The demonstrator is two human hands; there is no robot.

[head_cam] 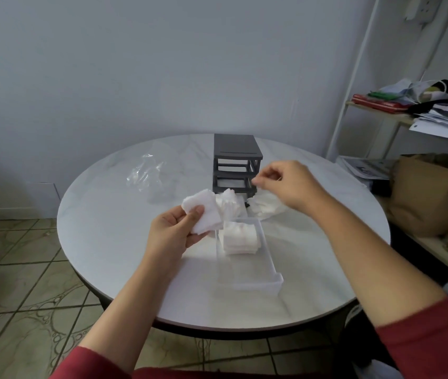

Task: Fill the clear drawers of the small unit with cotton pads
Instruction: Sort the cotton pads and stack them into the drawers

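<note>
Two hands: both raised over a round white table, red sleeves pushed up the forearms.
Left hand: holds a small wad of white cotton pads, thumb pressed on top and fingers beneath, just left of the clear drawer.
Right hand: fingers pinched together at the right front edge of the unit, beside a middle slot; whether anything sits between the fingertips cannot be told.
Drawer unit: small dark grey frame standing upright near the middle of the table, toward the far side; its slots look open at the front.
Clear drawer: out of the unit, lying flat on the table in front of it, long side running toward the person.
Pads in drawer: a white stack at the far end; the near part is bare.
Loose pads: a white heap on the table between the unit and the drawer.
Second heap: more white material under the right wrist; partly hidden.
Plastic bag: clear, crumpled, left of the unit and apart from it.
Shelf: at the right against the wall, with papers piled on it.
</note>
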